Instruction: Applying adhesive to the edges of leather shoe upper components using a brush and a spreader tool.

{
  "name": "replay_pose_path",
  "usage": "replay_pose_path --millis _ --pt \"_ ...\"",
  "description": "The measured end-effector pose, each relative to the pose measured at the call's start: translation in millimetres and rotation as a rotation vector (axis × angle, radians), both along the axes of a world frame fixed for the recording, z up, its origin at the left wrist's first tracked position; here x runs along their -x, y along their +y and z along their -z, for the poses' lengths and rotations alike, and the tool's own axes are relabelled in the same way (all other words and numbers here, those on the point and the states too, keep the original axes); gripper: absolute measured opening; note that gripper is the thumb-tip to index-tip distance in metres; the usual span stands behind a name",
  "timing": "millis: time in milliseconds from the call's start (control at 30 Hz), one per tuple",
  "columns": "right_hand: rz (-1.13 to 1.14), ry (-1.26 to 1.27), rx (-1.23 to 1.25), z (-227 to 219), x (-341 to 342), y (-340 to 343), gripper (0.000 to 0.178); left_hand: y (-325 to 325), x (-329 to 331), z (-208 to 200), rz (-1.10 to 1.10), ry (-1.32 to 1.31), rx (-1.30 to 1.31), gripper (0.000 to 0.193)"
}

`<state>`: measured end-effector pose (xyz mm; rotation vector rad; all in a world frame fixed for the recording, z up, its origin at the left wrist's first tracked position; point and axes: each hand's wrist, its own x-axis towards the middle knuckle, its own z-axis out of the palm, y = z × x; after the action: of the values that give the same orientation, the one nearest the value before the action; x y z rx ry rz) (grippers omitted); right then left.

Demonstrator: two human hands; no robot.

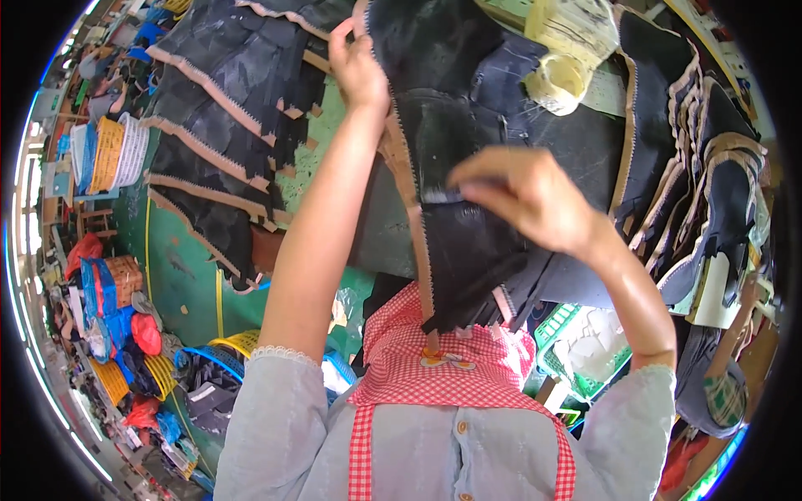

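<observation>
A large black leather-like panel (451,50) with a tan zigzag-cut edge lies across the work surface, its lower end reaching down to my apron. My left hand (361,71) grips its left edge near the top, thumb and fingers closed on the border. Over the middle of the panel, my right hand (535,196) is closed round a small brush (443,196), whose pale bristles touch the black surface. Motion smears the fingers and the brush. Beyond the right hand stands a pale yellow, glue-crusted container (561,79) with a round opening facing me.
Several similar black pieces (200,108) lie overlapped at the left, and more panels (660,159) stand layered at the right. A green basket (576,346) is below the table edge. Stacked baskets (113,154) and bundles fill the far left. Another person's arm (735,334) shows at right.
</observation>
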<state>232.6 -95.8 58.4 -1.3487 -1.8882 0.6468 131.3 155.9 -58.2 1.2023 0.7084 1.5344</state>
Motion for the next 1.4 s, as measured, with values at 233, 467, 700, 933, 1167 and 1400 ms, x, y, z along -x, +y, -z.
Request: replay_pose_path --millis 233,467,700,933,1167,1400 --pt "0.090 -0.198 -0.123 -8.6 8.7 -42.8 0.029 -4.9 -4.0 -8.2 0.024 0.022 0.094 0.024" --pt "0.186 -0.087 -0.163 -35.9 25.3 -48.2 0.019 1.7 8.4 -10.2 -0.183 0.142 -0.150 0.016" --pt "0.216 0.243 0.345 -24.2 24.6 -76.4 0.017 -27.1 44.5 -56.0 0.038 -0.229 -0.067 0.028" --pt "0.783 0.317 0.181 -35.0 -56.0 -41.3 0.012 106.6 348.7 -156.8 -0.560 0.383 -0.206 0.043" --pt "0.888 -0.444 -0.120 4.7 -100.3 15.2 0.019 47.7 232.5 -164.0 -0.235 0.780 -0.497 0.040" --pt "0.938 0.638 0.175 18.2 -156.2 -30.1 0.016 -72.3 24.7 -137.1 0.307 0.749 -0.804 0.030"
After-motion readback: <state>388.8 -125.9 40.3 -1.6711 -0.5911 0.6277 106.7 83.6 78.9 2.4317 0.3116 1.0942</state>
